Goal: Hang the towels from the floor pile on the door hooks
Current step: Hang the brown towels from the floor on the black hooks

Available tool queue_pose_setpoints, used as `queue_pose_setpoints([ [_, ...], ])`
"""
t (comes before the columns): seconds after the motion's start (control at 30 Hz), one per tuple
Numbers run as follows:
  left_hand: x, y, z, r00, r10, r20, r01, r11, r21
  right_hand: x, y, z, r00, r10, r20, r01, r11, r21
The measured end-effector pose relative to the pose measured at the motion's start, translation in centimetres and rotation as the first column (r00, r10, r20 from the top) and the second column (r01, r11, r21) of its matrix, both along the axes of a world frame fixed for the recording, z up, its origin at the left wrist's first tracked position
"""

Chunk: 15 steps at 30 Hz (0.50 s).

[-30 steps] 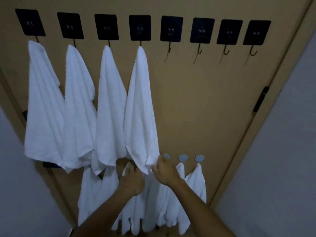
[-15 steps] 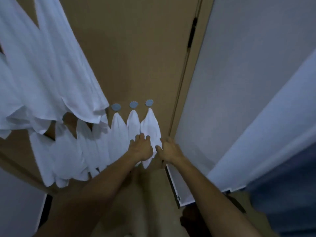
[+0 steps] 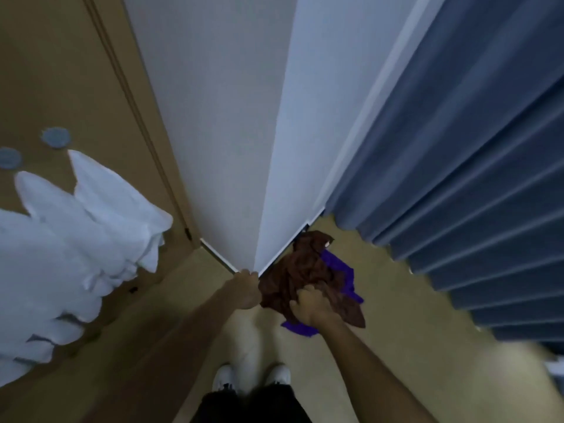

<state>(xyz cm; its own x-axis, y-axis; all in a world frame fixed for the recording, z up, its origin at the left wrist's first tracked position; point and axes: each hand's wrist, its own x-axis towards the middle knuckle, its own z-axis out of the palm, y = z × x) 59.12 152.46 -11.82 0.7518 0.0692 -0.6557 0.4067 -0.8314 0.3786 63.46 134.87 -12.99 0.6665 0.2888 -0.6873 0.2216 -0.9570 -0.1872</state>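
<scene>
A crumpled brown towel [image 3: 305, 270] lies on the floor in the wall corner, on top of a purple towel [image 3: 341, 270]. My right hand [image 3: 311, 305] is down on the brown towel with its fingers closed into the cloth. My left hand [image 3: 245, 288] reaches down beside the pile, at its left edge near the wall corner; its fingers are hidden from view. White towels [image 3: 91, 215] hang on the tan door [image 3: 55, 71] at the left, below two round grey hooks [image 3: 56, 136].
A white wall corner [image 3: 262, 148] juts out toward me above the pile. Blue pleated curtains [image 3: 473, 178] fill the right side down to the floor. My two white shoes [image 3: 253, 380] stand on the beige floor [image 3: 396, 315] just behind the pile.
My view has swung down and right from the door to the floor corner. Both hands left the hanging white towels and dropped to the brown and purple pile.
</scene>
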Motion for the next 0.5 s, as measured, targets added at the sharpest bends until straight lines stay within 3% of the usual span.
queue_pose_setpoints([
  [0.1,1.4,-3.4,-0.6,0.996,-0.074,-0.054,0.075,0.997,0.022,0.0,-4.6,-2.0,0.991,-0.122,-0.047,0.121,0.993,-0.012],
  [0.2,3.4,-7.3,-2.0,0.980,-0.152,0.126,0.145,0.987,0.065,0.7,-9.0,-4.0,0.969,-0.226,-0.095,0.227,0.974,-0.008],
  [0.33,6.2,-11.5,-4.0,0.968,-0.236,-0.088,0.243,0.967,0.072,2.9,-14.6,-7.7,0.944,-0.289,-0.158,0.289,0.957,-0.021],
  [0.5,9.8,-15.8,-7.2,0.959,-0.234,-0.158,0.247,0.967,0.067,7.4,-19.5,-10.3,0.933,-0.290,-0.212,0.296,0.955,-0.006],
])
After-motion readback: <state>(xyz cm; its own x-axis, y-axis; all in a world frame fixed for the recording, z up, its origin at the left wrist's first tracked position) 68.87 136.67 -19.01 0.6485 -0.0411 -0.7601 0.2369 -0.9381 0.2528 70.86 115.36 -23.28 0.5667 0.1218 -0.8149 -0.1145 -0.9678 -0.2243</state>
